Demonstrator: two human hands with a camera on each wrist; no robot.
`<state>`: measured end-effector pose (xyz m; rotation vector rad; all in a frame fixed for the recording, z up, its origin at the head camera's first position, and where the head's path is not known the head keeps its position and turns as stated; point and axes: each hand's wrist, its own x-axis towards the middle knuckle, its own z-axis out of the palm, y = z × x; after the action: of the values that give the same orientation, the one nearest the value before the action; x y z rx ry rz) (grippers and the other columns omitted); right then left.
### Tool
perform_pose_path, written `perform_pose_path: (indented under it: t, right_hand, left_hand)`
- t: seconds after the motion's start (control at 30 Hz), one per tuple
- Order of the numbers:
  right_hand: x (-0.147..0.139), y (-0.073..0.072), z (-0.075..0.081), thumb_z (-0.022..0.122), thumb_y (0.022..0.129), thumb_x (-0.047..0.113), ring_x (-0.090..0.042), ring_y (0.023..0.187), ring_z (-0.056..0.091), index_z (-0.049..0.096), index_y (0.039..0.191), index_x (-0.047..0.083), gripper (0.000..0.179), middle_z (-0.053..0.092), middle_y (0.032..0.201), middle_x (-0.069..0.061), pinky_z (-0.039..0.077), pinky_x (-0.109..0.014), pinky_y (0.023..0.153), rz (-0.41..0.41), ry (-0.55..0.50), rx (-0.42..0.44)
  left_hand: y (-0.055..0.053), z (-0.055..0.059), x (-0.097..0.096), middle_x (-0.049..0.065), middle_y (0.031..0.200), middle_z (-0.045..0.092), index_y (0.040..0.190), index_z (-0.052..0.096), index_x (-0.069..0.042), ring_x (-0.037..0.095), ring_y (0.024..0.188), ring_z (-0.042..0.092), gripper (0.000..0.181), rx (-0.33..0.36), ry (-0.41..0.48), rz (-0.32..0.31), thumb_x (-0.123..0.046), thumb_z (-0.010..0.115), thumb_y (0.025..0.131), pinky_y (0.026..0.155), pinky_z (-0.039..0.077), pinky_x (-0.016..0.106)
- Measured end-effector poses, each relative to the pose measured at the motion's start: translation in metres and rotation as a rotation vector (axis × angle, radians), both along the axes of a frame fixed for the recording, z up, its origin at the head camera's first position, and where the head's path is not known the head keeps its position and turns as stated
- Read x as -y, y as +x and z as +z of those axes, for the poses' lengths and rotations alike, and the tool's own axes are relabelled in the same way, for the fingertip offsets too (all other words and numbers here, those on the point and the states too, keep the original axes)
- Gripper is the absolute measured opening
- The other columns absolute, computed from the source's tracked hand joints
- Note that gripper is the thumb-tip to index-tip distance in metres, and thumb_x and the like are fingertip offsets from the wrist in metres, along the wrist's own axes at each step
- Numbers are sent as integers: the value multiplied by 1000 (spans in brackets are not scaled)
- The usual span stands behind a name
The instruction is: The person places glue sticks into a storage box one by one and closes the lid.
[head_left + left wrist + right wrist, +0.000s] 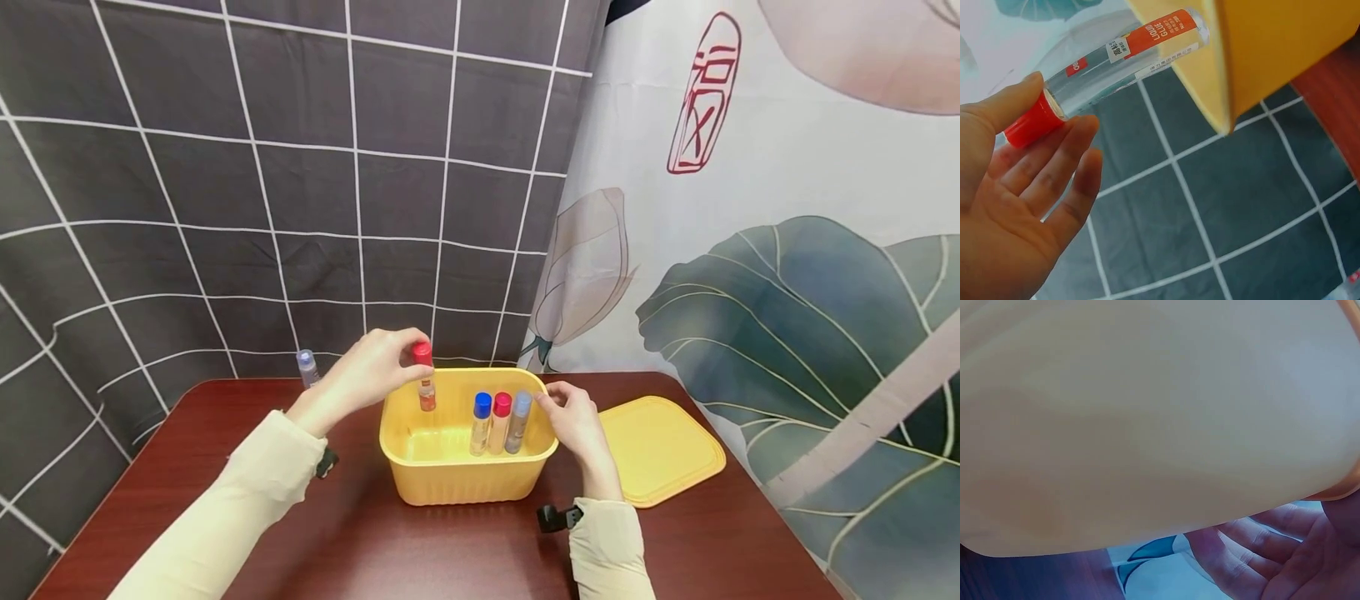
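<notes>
My left hand (380, 364) pinches a clear liquid glue bottle (1132, 56) by its red cap (1035, 119). Upright in the head view, the bottle overlaps the back left inside of a yellow box (465, 483). My right hand (576, 417) holds the box's right rim, its fingers lying along the outer wall (1147, 425) in the right wrist view. Inside the box, toward the right, three more bottles stand in a row: one with a dark blue cap (482, 406), one with a red cap (502, 404) and one with a pale blue-grey cap (522, 403).
A yellow lid (660, 450) lies flat on the dark red table (337, 542), right of the box. Another bottle with a blue cap (306, 360) stands at the back left, partly behind my left forearm. A dark grid-patterned curtain (300, 192) hangs behind the table.
</notes>
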<state>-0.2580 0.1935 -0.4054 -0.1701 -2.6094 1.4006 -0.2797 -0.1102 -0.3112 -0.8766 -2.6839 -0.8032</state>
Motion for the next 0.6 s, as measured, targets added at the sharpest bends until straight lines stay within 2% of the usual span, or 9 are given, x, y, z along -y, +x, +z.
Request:
perform_pose_path:
  t: [0.23, 0.47, 0.6]
  right_hand:
    - [1, 1, 0, 64, 95, 18, -34, 89, 64, 65, 112, -1, 26, 67, 96, -16, 56, -39, 76, 6, -24, -7]
    - [0, 2, 0, 65, 95, 18, -33, 87, 64, 65, 112, -1, 26, 66, 94, -14, 57, -39, 76, 2, -26, -4]
    - [0, 0, 0, 64, 95, 19, -32, 87, 64, 66, 112, -1, 26, 66, 94, -13, 56, -38, 75, 4, -22, -5]
  left_hand:
    - [-4, -16, -15, -8, 76, 62, 103, 68, -13, 10, 69, 59, 26, 79, -39, -28, -24, 80, 82, 67, 53, 24]
    - [-14, -35, -27, -9, 72, 59, 93, 65, -15, 9, 64, 56, 19, 66, -132, -170, -19, 81, 82, 63, 50, 23]
    - [-18, -43, -32, -10, 71, 56, 95, 65, -15, 10, 65, 55, 20, 58, -196, -207, -19, 80, 82, 64, 50, 24]
